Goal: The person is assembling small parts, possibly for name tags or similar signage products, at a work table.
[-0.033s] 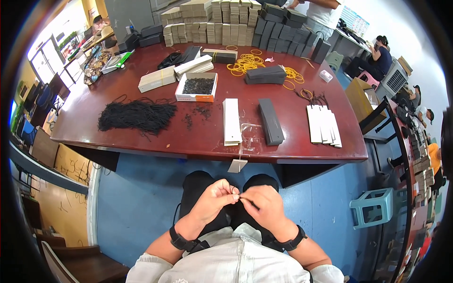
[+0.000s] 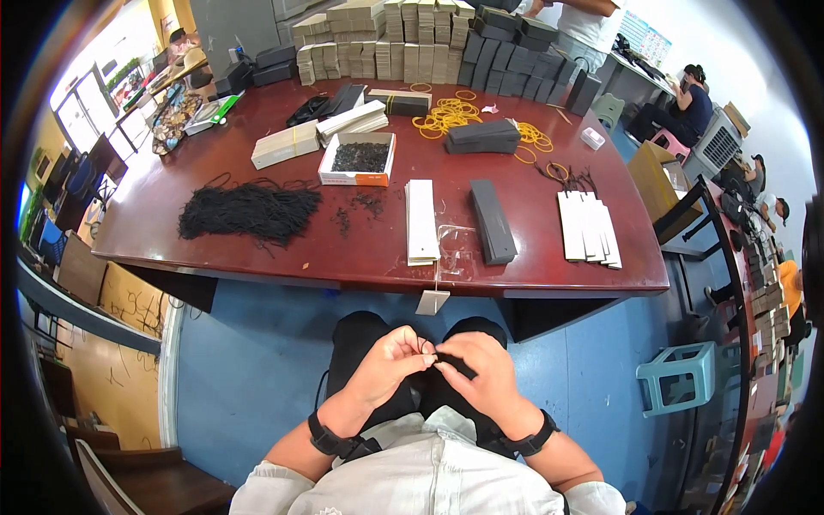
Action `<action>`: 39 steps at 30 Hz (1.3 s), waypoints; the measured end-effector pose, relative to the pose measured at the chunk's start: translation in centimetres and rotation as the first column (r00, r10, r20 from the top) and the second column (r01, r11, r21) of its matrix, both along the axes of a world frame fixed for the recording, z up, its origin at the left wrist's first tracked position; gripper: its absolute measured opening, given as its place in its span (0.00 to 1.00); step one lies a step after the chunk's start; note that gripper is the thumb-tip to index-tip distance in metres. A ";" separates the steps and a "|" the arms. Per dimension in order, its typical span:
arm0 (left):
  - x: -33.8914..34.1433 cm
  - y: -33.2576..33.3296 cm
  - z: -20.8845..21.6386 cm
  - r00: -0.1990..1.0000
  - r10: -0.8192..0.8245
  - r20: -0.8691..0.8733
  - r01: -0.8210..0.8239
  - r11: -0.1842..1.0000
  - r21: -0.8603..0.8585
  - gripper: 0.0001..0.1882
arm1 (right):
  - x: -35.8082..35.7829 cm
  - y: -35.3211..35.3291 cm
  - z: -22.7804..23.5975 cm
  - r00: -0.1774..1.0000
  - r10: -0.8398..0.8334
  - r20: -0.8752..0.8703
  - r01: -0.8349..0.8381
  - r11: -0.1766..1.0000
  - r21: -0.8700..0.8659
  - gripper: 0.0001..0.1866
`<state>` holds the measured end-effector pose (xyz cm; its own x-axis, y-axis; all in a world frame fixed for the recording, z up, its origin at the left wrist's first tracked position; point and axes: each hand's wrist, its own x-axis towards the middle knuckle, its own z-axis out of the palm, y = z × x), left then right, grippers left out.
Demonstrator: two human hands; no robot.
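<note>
- Black cord (image 2: 422,343), at the fingertips of the left hand (image 2: 396,362): a thin loop of it arcs over the finger and thumb, which are pinched together on it.
- Right hand (image 2: 482,367): its fingers are curled, with the tips meeting the left fingertips; I cannot tell whether they also grip the cord.
- Handling, as a judgement: the cord looks very light, soft and limp, unlikely to break but apt to twist or slip from a loose pinch. Best held between thumb and fingertip close to an end, leaving the loop free.
- Hard to make out: the cord's ends and any knot are covered by the fingers. A tiny pale spot where the fingertips meet is too small to identify, and the dark patch inside the right hand's curl blends with the black trousers (image 2: 356,330).
- Ahead of both hands, on the bench (image 2: 360,262): a white strip stack (image 2: 421,221) and, right of it, a dark grey strip stack (image 2: 492,221).
- Ahead and left of the left hand: a tangled black cord bundle (image 2: 249,213), its single strands hard to separate by eye; beyond, a small box (image 2: 354,178) of dark bits, too fine to tell apart.
- Ahead and right of the right hand: white strips with dark cords (image 2: 588,227), overlapping, so partly hidden.
</note>
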<state>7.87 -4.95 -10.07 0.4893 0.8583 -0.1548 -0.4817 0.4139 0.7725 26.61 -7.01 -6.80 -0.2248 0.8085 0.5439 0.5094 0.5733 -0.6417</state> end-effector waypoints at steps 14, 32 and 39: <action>0.6 -0.6 1.2 0.988 0.127 -0.089 -0.098 0.956 0.278 0.11 | 0.4 -0.2 -0.8 0.919 0.098 -0.382 -0.239 0.909 -0.342 0.06; 0.9 -0.7 2.4 0.755 0.539 -0.372 -0.026 0.592 0.805 0.10 | 0.7 -0.1 -2.6 0.719 -0.006 -0.695 -0.455 0.752 -0.477 0.03; -0.5 -0.3 0.8 0.997 0.066 0.048 -0.077 0.962 0.262 0.07 | 1.6 0.3 -3.8 0.709 -0.039 -0.704 -0.440 0.756 -0.485 0.01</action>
